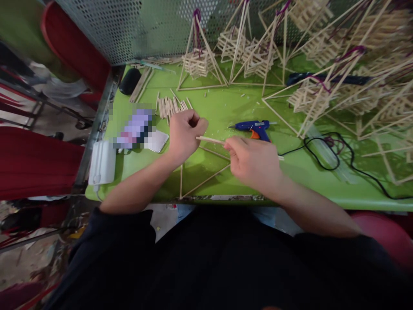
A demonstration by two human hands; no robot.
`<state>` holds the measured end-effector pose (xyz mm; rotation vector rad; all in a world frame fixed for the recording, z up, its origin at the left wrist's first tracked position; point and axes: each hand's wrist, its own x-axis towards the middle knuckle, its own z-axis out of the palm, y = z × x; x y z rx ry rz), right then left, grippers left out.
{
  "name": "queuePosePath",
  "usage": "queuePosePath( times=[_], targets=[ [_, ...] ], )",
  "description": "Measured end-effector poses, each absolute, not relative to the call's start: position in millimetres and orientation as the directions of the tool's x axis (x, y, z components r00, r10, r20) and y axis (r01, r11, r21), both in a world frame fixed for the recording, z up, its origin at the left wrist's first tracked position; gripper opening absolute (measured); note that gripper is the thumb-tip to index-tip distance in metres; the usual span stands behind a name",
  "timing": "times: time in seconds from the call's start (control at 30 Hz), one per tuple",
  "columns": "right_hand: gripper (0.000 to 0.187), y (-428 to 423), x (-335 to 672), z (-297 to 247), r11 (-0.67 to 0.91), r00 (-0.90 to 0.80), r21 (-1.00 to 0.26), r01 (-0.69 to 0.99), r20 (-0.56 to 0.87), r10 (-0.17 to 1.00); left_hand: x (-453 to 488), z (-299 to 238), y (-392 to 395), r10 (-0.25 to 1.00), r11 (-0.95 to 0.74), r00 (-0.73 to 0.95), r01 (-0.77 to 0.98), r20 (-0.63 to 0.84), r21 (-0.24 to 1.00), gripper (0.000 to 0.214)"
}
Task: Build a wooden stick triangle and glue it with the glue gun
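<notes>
My right hand [254,165] is closed round thin wooden sticks [211,140], which point left; their other ends show past its right side. The left tips of the sticks reach the edge of my left hand [185,133], whose thumb and fingers are pinched together. Whether anything is inside that pinch is hidden. Below both hands, a flat triangle of sticks [206,180] lies on the green table, partly covered by them. Beyond my left hand is a pile of short cut sticks [166,106]. A blue glue gun [253,126] with an orange trigger lies just beyond my right hand.
Several stick frames with hanging stacked-stick pieces [197,63] fill the table's back and right. A black cord [318,161] loops at right. A black mouse [130,81], a blurred phone-like object [137,125] and a white power bank [102,162] lie left. A perforated metal panel [129,30] stands behind.
</notes>
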<state>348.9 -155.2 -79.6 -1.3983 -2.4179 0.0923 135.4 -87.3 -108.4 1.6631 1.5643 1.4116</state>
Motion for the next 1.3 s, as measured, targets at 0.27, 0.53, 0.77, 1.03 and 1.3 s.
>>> queuePosePath(
  times=[0.27,0.53,0.77,1.03,1.3],
  targets=[
    [0.032,-156,347,-83,0.53,-0.46,-0.255,0.809,0.286,0.84,133,-108,-87,0.918,-0.251,-0.166,0.464,0.361,0.85,0.034],
    [0.032,-155,347,-85,0.531,-0.466,-0.308,0.789,0.262,0.845,135,-109,-87,0.922,-0.247,-0.15,0.482,0.357,0.841,0.035],
    [0.026,-141,358,-71,0.509,-0.53,-0.511,0.693,0.117,0.84,79,-71,-71,0.949,-0.312,0.178,0.635,0.258,0.707,0.032],
    [0.025,-112,394,-60,0.393,-0.337,-0.678,0.621,0.222,0.915,38,-83,-79,0.936,-0.242,0.286,0.946,-0.204,0.216,0.035],
    [0.037,-112,396,-69,0.398,-0.3,-0.672,0.625,0.264,0.917,45,-106,-101,0.919,-0.216,0.309,0.914,-0.243,0.344,0.052]
  ],
)
